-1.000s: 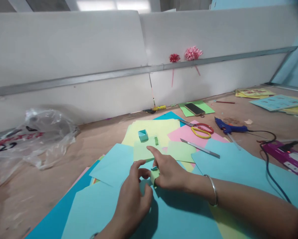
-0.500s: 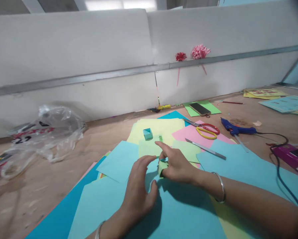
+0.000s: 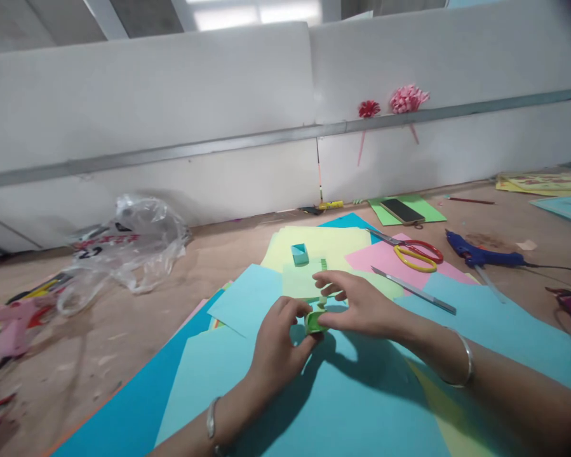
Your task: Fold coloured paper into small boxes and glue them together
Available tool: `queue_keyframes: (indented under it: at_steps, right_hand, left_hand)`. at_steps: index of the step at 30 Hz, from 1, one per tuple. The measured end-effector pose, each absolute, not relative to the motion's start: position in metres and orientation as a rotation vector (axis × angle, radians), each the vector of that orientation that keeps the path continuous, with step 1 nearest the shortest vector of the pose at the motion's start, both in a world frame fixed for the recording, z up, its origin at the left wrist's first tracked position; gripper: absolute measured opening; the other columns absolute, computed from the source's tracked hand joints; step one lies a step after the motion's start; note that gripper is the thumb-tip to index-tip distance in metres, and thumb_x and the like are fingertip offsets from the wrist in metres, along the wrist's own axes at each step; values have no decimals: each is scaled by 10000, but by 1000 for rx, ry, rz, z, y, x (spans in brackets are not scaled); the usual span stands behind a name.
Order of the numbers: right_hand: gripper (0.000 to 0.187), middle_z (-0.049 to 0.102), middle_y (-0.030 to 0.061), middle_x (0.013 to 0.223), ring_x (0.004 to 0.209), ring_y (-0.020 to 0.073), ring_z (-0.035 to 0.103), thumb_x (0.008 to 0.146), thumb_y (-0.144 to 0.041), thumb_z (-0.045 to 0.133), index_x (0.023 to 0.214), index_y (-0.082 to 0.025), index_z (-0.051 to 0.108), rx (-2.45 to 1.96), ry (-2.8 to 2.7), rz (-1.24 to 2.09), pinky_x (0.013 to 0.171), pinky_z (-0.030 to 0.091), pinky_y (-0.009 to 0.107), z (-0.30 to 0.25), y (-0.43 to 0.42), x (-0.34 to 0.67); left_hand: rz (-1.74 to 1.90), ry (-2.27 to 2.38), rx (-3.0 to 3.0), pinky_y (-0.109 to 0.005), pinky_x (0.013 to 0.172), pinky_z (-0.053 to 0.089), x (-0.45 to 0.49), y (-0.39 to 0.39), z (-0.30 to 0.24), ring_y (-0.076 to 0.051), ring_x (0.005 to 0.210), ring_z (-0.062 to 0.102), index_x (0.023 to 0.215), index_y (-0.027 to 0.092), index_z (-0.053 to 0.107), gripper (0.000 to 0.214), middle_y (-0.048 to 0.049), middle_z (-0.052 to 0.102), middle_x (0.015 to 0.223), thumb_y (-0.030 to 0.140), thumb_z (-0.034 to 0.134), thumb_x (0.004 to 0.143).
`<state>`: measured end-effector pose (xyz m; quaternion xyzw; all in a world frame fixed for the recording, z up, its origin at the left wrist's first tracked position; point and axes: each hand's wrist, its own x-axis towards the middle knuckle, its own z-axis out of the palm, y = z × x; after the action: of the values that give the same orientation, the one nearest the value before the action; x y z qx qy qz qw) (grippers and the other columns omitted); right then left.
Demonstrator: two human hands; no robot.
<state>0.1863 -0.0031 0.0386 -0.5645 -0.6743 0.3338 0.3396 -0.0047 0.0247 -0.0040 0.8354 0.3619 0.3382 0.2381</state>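
My left hand has its thumb and fingertips pinched round a small green folded-paper box, held just above a light blue sheet. From the right, my right hand reaches over it, fingers apart from the thumb. That thumb is against or right beside the box's edge; which one I cannot tell. A small pale green paper piece shows between the right fingers and the box. Beyond the hands, a small blue paper box stands on pale yellow sheets.
Scissors, a craft knife and a blue glue gun lie to the right. A phone rests on green paper behind. On the left are a plastic bag and a pink glue gun. A white partition closes the back.
The left hand has closed on the green box, which the right hand was holding. My right fingers have spread off it. The view has swung left, so everything sits farther right.
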Motion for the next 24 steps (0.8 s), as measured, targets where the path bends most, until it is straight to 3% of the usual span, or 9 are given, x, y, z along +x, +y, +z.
queue_keyframes:
  at_steps: [6, 9, 11, 14, 17, 24]
  right_hand:
    - [275, 675, 56, 897, 767, 156, 615, 716, -162, 699, 991, -154, 698, -1500, -1919, 681, 694, 475, 273, 39, -2, 187]
    - [123, 654, 32, 796, 707, 138, 594, 737, -118, 672, 844, -159, 716, -1492, -1934, 629, 652, 447, 249, 34, -1, 184]
    - [125, 653, 22, 761, 689, 132, 587, 741, -78, 645, 799, -163, 716, -1477, -1918, 612, 649, 437, 242, 30, 0, 183]
    - [160, 679, 17, 758, 689, 127, 592, 740, -50, 623, 802, -166, 716, -1440, -1909, 600, 666, 435, 237, 27, -2, 180]
    - [138, 702, 19, 768, 707, 133, 603, 742, -61, 642, 817, -159, 706, -1449, -1966, 547, 699, 437, 239, 27, -5, 170]
    - [359, 729, 62, 962, 846, 175, 641, 834, -125, 572, 1187, -183, 607, -1652, -2261, 483, 701, 430, 249, 78, 2, 216]
  left_hand:
    - [752, 1106, 2116, -265, 616, 401, -3, 28, -4, -143, 655, 472, 780, 191, 534, 231, 20, 550, 742, 136, 706, 636]
    - [738, 1101, 2136, -293, 658, 426, -3, 28, -4, -170, 717, 520, 789, 191, 569, 247, -4, 592, 792, 181, 746, 616]
    - [766, 1075, 2109, -326, 708, 458, -3, 28, -3, -211, 823, 578, 880, 192, 621, 303, -43, 645, 899, 285, 769, 634]
    - [814, 1009, 2023, -368, 805, 490, -2, 29, 0, -243, 968, 628, 1008, 209, 657, 310, -70, 693, 1040, 388, 661, 755]
    - [825, 1007, 1971, -386, 850, 506, -4, 31, 0, -244, 939, 665, 989, 214, 674, 285, -56, 734, 980, 390, 622, 771]
    - [873, 1115, 1801, -396, 764, 551, -8, 38, -13, -277, 828, 708, 933, 202, 688, 360, -74, 755, 876, 510, 645, 753]
